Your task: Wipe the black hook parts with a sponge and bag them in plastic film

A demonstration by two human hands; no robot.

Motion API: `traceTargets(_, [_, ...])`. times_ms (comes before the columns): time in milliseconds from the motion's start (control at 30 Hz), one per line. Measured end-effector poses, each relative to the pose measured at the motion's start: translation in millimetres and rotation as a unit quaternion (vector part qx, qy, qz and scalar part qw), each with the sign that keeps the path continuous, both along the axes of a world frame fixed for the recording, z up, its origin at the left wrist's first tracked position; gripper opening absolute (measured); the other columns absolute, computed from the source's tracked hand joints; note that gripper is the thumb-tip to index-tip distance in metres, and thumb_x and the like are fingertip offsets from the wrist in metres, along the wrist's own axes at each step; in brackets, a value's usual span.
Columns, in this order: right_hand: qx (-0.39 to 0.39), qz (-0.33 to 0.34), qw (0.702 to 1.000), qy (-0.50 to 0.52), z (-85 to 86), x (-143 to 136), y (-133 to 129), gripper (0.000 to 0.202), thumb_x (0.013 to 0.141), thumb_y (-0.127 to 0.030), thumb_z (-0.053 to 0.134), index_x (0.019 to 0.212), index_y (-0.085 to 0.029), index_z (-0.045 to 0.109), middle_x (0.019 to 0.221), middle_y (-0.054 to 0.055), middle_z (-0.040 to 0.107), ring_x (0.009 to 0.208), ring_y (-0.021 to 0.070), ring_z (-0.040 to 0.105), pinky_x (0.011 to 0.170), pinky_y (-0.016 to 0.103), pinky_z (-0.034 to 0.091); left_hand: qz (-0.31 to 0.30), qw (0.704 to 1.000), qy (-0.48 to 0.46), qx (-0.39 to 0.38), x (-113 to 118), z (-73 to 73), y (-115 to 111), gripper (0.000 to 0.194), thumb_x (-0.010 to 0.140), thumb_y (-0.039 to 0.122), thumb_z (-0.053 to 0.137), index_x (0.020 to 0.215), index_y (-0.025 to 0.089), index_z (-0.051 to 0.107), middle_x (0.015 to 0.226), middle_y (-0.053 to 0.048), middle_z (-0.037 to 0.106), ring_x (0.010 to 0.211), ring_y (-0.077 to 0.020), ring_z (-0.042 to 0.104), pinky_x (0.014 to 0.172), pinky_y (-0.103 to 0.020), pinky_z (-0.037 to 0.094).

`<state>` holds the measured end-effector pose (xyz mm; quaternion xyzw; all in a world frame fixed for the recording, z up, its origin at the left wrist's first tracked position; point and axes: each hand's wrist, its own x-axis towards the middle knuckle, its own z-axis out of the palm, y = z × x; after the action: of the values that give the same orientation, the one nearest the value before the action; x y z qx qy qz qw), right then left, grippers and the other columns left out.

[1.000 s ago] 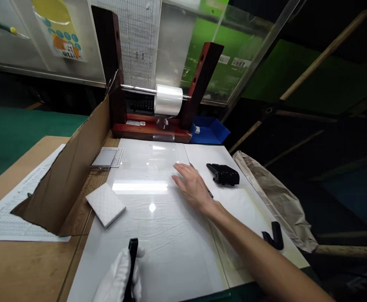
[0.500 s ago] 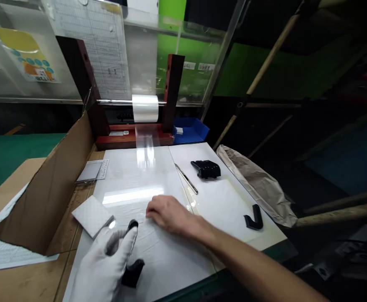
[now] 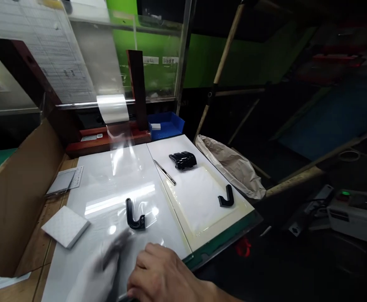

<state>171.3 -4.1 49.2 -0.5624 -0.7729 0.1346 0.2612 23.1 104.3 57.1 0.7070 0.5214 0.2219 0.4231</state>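
A black J-shaped part (image 3: 135,216) lies on the clear film over the white work surface, just beyond my hands. My gloved left hand (image 3: 100,268) is low at the bottom, blurred by motion, its grip unclear. Beside it on the right, my bare right hand (image 3: 160,272) has its fingers curled downward; a dark edge shows under them, too hidden to name. A second black hooked part (image 3: 226,196) rests on the right sheet. Farther back on that sheet sits a ribbed black part (image 3: 183,160). A slim metal knife or pen (image 3: 165,172) lies between the two sheets.
A film roll (image 3: 112,108) hangs on a rod between dark red posts at the back. Beside it stands a blue tray (image 3: 167,126). At left are a white pad (image 3: 65,226) and a cardboard wall (image 3: 16,201). Crumpled brown paper (image 3: 230,163) hangs at the right edge.
The view has swung to the right. My hands have come closer together near the bottom edge. A black J-shaped part now lies on the film, out of my left hand.
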Motion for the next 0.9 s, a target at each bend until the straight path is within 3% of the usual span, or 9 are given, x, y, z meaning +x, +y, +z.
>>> traceTargets(133, [-0.048, -0.013, 0.993, 0.111, 43.0, 23, 12, 0.01, 0.097, -0.03, 0.067, 0.095, -0.022, 0.071, 0.106, 0.001, 0.07, 0.106, 0.0174, 0.062, 0.098, 0.031, 0.049, -0.07, 0.996, -0.04, -0.026, -24, -14.5, -22, 0.037, 0.091, 0.057, 0.063, 0.1, 0.024, 0.075, 0.112, -0.008, 0.074, 0.104, -0.0248, 0.069, 0.094, -0.043, 0.057])
traceTargets(267, [-0.16, -0.038, 0.956, 0.244, 56.9, 49, 32, 0.031, 0.095, -0.045, 0.068, 0.119, -0.026, 0.07, 0.115, 0.001, 0.074, 0.107, 0.0194, 0.07, 0.089, 0.032, 0.057, -0.056, 0.99, -0.09, -0.093, -26, -23.2, -11, 0.043, 0.085, 0.063, 0.065, 0.09, 0.023, 0.078, 0.09, -0.005, 0.075, 0.092, -0.0252, 0.071, 0.09, -0.032, 0.057])
traceTargets(367, [-0.157, -0.104, 0.94, 0.286, 44.0, 63, 56, 0.029, 0.095, -0.043, 0.067, 0.119, -0.026, 0.07, 0.109, -0.001, 0.076, 0.102, 0.0176, 0.072, 0.084, 0.028, 0.058, 0.005, 0.998, -0.038, -0.059, -11, -15.5, 11, 0.05, 0.09, 0.066, 0.056, 0.093, 0.02, 0.074, 0.084, -0.003, 0.075, 0.089, -0.0236, 0.072, 0.078, -0.027, 0.057])
traceTargets(467, [-0.124, -0.17, 0.945, 0.252, 21.2, 67, 83, 0.021, 0.099, -0.034, 0.06, 0.115, -0.024, 0.069, 0.095, -0.001, 0.076, 0.088, 0.015, 0.072, 0.075, 0.025, 0.056, -0.034, 0.994, 0.076, 0.07, 13, -6.3, 36, 0.048, 0.101, 0.055, 0.038, 0.087, 0.021, 0.068, 0.085, -0.002, 0.073, 0.082, -0.0197, 0.069, 0.071, -0.027, 0.053])
traceTargets(567, [-0.092, -0.218, 0.953, 0.188, -2.3, 66, 106, 0.02, 0.097, -0.025, 0.06, 0.115, -0.023, 0.068, 0.083, -0.002, 0.072, 0.077, 0.0163, 0.068, 0.071, 0.028, 0.053, -0.056, 0.967, 0.185, 0.167, 33, -7.9, 61, 0.043, 0.099, 0.041, 0.042, 0.063, 0.022, 0.056, 0.073, -0.006, 0.064, 0.076, -0.0244, 0.06, 0.07, -0.036, 0.043])
traceTargets(667, [-0.051, -0.251, 0.959, 0.12, -20.8, 64, 115, 0.03, 0.093, -0.018, 0.064, 0.122, -0.02, 0.064, 0.084, 0.001, 0.067, 0.082, 0.0205, 0.064, 0.077, 0.034, 0.05, -0.039, 0.931, 0.273, 0.238, 43, -17.1, 76, 0.041, 0.096, 0.039, 0.045, 0.061, 0.022, 0.057, 0.075, -0.01, 0.061, 0.077, -0.0298, 0.058, 0.068, -0.04, 0.038])
traceTargets(733, [-0.027, -0.258, 0.961, 0.095, -28.6, 64, 115, 0.03, 0.094, -0.016, 0.062, 0.124, -0.019, 0.062, 0.092, 0.004, 0.066, 0.086, 0.0215, 0.062, 0.079, 0.035, 0.049, -0.017, 0.915, 0.306, 0.261, 43, -23.1, 77, 0.041, 0.098, 0.043, 0.046, 0.075, 0.017, 0.067, 0.083, -0.014, 0.064, 0.078, -0.032, 0.06, 0.065, -0.04, 0.04])
traceTargets(800, [-0.014, -0.24, 0.967, 0.086, -32.2, 65, 110, 0.021, 0.097, -0.016, 0.058, 0.117, -0.02, 0.066, 0.096, 0.005, 0.065, 0.088, 0.0202, 0.061, 0.078, 0.033, 0.049, -0.007, 0.908, 0.317, 0.275, 40, -28.2, 72, 0.046, 0.1, 0.045, 0.044, 0.104, 0.009, 0.072, 0.097, -0.018, 0.068, 0.086, -0.034, 0.062, 0.066, -0.04, 0.045])
traceTargets(900, [-0.008, -0.209, 0.974, 0.088, -30.9, 70, 94, 0.016, 0.1, -0.019, 0.057, 0.103, -0.023, 0.073, 0.091, 0.003, 0.065, 0.087, 0.0197, 0.059, 0.075, 0.032, 0.048, -0.066, 0.897, 0.301, 0.318, 32, -35.2, 59, 0.047, 0.103, 0.038, 0.039, 0.132, 0.012, 0.066, 0.121, -0.018, 0.071, 0.101, -0.0351, 0.064, 0.08, -0.043, 0.051])
